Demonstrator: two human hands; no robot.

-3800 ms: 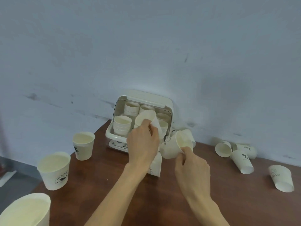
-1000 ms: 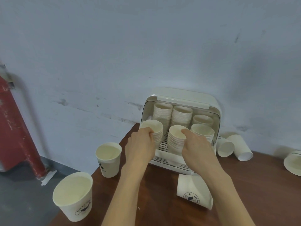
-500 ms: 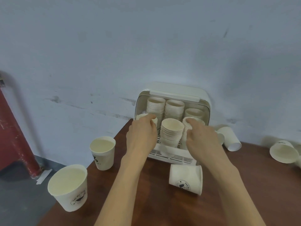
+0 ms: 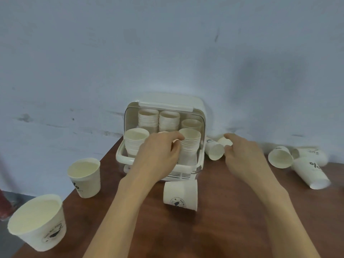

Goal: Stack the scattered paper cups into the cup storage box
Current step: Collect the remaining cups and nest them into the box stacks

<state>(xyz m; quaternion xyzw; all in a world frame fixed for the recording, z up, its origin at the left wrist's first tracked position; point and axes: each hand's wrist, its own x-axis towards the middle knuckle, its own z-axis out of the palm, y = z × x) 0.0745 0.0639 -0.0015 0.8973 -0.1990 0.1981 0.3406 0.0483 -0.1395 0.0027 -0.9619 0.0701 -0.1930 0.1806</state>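
The cup storage box [image 4: 202, 116] sits at the back of the brown table [image 4: 223, 229], right against the pale wall [image 4: 167, 43], lid flipped up. Inside there are nested paper cup stacks: two tall ones in the back row, a shorter one at the back right, a front-left stack [image 4: 135, 140] and a front-right stack [image 4: 189, 144].

The left hand [image 4: 158, 157] is over the front of the box, covering the middle front slot. Its fingers [image 4: 176, 135] are curled, with the tips just touching the rim of the front-right stack at about 9 o'clock of that stack. Can't tell if it's pinching anything underneath, since the hand hides that spot.

The right hand [image 4: 243, 155] is outside the box at its 3 o'clock, fingers loosely spread and not gripping anything. Its fingertips sit just beside a tipped-over cup [image 4: 214, 150] lying against the box's right wall, mouth facing the camera; another cup behind it is mostly hidden by the hand.

Loose cups all over: one lying on its side [image 4: 180, 195] right in front of the box at 6 o'clock, between the two forearms. Two upright cups at 8 o'clock, the nearer one [image 4: 37, 222] by the table corner and the farther one [image 4: 84, 176] by the left edge. A cluster of three fallen cups [image 4: 297, 162] lies well off at 3 o'clock near the wall.
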